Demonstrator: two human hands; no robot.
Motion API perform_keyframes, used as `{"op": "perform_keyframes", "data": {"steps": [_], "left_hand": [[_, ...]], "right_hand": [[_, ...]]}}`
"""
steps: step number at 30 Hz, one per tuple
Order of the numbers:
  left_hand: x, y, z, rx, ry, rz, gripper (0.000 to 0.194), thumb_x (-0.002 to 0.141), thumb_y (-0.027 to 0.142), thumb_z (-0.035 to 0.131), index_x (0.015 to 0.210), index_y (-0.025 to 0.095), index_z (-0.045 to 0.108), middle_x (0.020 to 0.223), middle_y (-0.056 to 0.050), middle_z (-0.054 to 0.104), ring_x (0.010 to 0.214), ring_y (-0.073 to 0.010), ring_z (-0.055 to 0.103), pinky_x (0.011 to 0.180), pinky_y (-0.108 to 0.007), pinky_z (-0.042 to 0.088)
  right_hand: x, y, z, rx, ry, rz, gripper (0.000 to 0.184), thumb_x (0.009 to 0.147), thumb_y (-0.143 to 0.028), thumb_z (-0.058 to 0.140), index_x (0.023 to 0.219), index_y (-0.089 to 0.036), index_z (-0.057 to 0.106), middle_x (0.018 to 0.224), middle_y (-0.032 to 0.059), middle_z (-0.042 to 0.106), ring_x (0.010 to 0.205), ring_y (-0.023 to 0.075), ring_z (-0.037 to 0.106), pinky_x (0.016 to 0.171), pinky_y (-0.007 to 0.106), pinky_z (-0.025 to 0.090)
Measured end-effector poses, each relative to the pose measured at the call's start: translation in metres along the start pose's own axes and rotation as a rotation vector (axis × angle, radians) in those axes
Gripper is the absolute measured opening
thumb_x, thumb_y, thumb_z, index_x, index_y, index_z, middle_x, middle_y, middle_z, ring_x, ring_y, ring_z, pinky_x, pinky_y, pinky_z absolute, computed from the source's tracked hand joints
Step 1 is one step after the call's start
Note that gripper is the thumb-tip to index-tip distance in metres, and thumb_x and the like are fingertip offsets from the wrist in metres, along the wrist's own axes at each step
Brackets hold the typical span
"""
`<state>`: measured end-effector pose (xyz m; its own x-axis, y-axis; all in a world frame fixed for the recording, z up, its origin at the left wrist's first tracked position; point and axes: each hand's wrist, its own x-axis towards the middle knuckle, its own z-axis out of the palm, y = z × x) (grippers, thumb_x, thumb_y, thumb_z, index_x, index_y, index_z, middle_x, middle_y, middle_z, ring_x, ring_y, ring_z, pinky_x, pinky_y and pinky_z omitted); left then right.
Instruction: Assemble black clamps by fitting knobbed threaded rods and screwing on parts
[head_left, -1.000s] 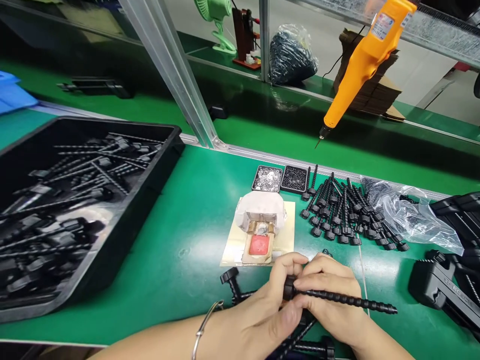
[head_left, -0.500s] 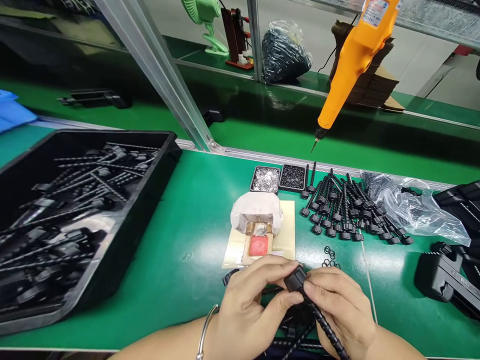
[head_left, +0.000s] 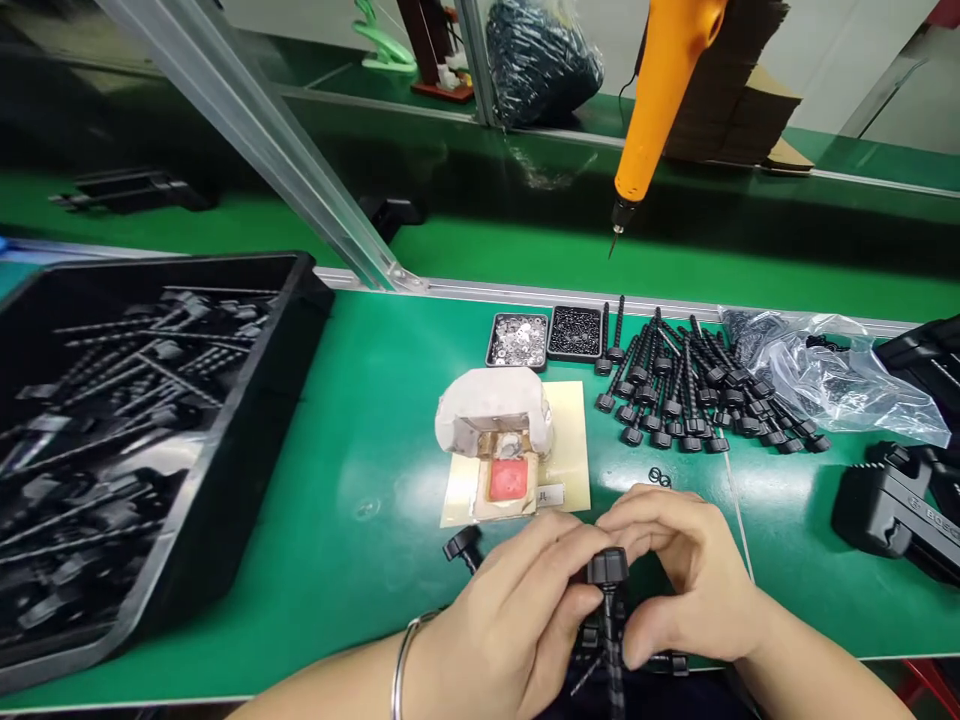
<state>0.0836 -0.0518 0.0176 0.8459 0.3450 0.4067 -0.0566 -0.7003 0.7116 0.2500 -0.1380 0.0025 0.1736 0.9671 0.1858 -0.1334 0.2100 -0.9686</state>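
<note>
Both my hands meet near the table's front edge over a black threaded rod with a knob head [head_left: 608, 570]. The rod stands nearly upright, knob end up, shaft running down out of view. My left hand [head_left: 510, 620], with a metal bangle on its wrist, pinches the rod just below the knob. My right hand [head_left: 686, 580] curls round the knob from the right. Another knobbed rod [head_left: 463, 545] lies on the green mat just left of my hands. A few small black rings [head_left: 659, 477] lie just beyond my right hand.
A black bin [head_left: 247, 440] of assembled rods fills the left. Behind my hands sit a taped fixture with a red pad [head_left: 499, 440], two small trays of washers [head_left: 517, 340] and black parts [head_left: 575, 332], rows of rods [head_left: 690, 400], a plastic bag [head_left: 832, 385], black housings [head_left: 892, 505] and a hanging orange screwdriver [head_left: 652, 110].
The rod has swung from lying level, pointing right, to nearly upright with its knob up. My right hand has shifted from the shaft to the knob. The view has tilted down.
</note>
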Motion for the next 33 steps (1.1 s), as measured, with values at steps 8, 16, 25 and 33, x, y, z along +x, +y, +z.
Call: {"op": "perform_keyframes", "data": {"steps": [8,16,25,33], "left_hand": [[-0.001,-0.002,0.006,0.028,-0.036,-0.019,0.034,0.095,0.004,0.043,0.127,0.015,0.046,0.091,-0.010,0.059,0.079,-0.0212,0.058,0.068,-0.030,0.055],[-0.002,-0.005,-0.006,-0.055,-0.065,0.041,0.033,0.100,0.013,0.044,0.133,0.017,0.046,0.090,-0.009,0.063,0.077,-0.0200,0.061,0.069,-0.027,0.056],[0.002,-0.009,-0.007,-0.065,-0.076,0.094,0.048,0.089,-0.004,0.044,0.131,0.019,0.047,0.084,-0.008,0.062,0.074,-0.0204,0.059,0.065,-0.028,0.055],[0.005,-0.007,0.002,-0.417,-0.067,-0.425,0.015,0.102,0.025,0.042,0.102,0.019,0.056,0.085,-0.005,0.062,0.073,-0.0169,0.064,0.069,-0.028,0.057]], "right_hand": [[-0.001,-0.007,0.001,-0.151,-0.027,0.111,0.036,0.079,-0.043,0.085,0.095,-0.015,0.068,0.073,0.0026,0.070,0.063,0.0142,0.071,0.061,0.018,0.060],[-0.005,-0.015,-0.007,-0.414,-0.109,-0.272,0.027,0.098,-0.026,0.063,0.124,-0.019,0.060,0.079,0.0041,0.067,0.066,0.0155,0.066,0.062,0.024,0.060],[-0.006,-0.014,-0.017,-0.512,-0.216,-0.453,0.050,0.093,-0.005,0.054,0.141,-0.020,0.052,0.100,0.0090,0.069,0.079,0.0161,0.069,0.064,0.024,0.058],[0.007,0.002,-0.014,-0.588,-0.009,-0.476,0.036,0.094,-0.013,0.060,0.128,-0.022,0.063,0.104,0.0107,0.065,0.082,0.0179,0.070,0.067,0.028,0.061]]}}
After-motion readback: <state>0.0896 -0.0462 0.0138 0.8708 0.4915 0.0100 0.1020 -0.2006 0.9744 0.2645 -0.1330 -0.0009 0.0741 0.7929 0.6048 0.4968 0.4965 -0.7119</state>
